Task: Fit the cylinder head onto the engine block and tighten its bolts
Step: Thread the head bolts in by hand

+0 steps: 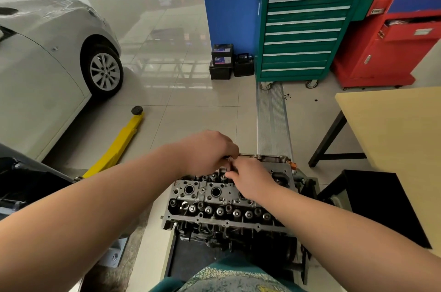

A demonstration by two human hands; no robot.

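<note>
At lower centre, with the cylinder head seated, my hands meet, gripping a bolt tool; next, I judge, steady turning.

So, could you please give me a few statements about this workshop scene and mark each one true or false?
1. Both hands, left hand and right hand, meet over the far side of the cylinder head. True.
2. The tool cabinet with drawers is yellow. False: it is green.
3. A silver car stands to the left. True.
4. The yellow lift arm rests on the wooden table. False: it lies on the floor.
5. The cylinder head hangs in mid-air. False: it sits on the engine block.
</note>
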